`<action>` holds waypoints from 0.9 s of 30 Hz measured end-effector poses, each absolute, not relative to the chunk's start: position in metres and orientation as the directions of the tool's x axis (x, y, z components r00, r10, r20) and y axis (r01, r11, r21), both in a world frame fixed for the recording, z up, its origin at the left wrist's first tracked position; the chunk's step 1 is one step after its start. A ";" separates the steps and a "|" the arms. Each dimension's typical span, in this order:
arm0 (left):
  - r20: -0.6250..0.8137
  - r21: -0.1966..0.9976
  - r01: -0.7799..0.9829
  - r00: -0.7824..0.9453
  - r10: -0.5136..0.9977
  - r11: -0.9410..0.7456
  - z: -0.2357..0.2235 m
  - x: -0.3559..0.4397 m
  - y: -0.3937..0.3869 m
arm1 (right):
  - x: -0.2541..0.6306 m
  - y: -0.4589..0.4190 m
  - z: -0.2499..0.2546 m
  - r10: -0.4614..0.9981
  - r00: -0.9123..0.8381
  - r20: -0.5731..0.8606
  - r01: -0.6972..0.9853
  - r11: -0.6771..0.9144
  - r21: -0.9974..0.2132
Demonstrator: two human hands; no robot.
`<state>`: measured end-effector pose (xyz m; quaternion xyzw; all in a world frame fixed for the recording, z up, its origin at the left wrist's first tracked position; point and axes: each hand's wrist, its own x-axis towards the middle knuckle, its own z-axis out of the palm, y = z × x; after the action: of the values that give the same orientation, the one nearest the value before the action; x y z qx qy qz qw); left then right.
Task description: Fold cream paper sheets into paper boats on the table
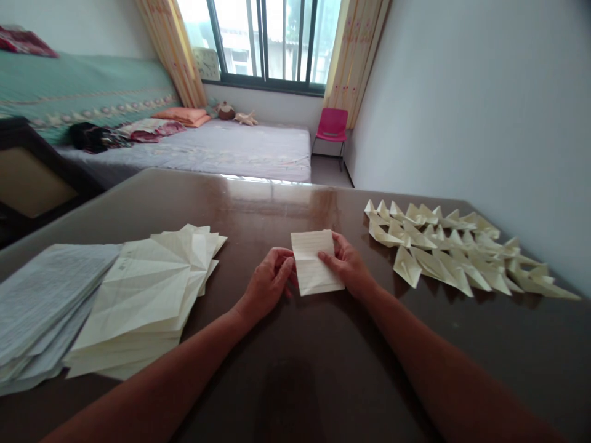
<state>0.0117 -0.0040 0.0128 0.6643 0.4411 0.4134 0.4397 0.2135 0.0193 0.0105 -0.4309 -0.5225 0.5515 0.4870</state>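
Over the brown table, a small cream sheet of lined paper (310, 261), folded into a rectangle, stands tilted toward me. My right hand (346, 264) grips it at its right side, thumb on the front and fingers behind. At the opposite edge, my left hand (272, 277) is closed, with curled fingers touching the paper's border; some fingertips are hidden there. A fanned stack of creased cream sheets (143, 283) lies left of my left hand. Rows of pointed folded paper pieces (429, 237) sit to the right, beyond my right hand.
A pile of printed or written sheets (50, 295) lies at the far left of the glossy table (286, 357). Past the table are a bed (249, 147), a pink chair (331, 126) and a window. A dark chair back (41, 172) stands at left, a wall at right.
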 end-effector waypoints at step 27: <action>0.330 0.343 0.624 0.619 0.712 -0.702 0.019 -0.008 -0.002 | 0.225 0.006 0.030 0.692 -0.693 0.203 0.539 0.683 -0.492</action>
<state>-0.0076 -0.0019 0.0195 0.8945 0.3736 0.2252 0.0976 0.2251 0.0057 0.0300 -0.3429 -0.8976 0.2017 0.1899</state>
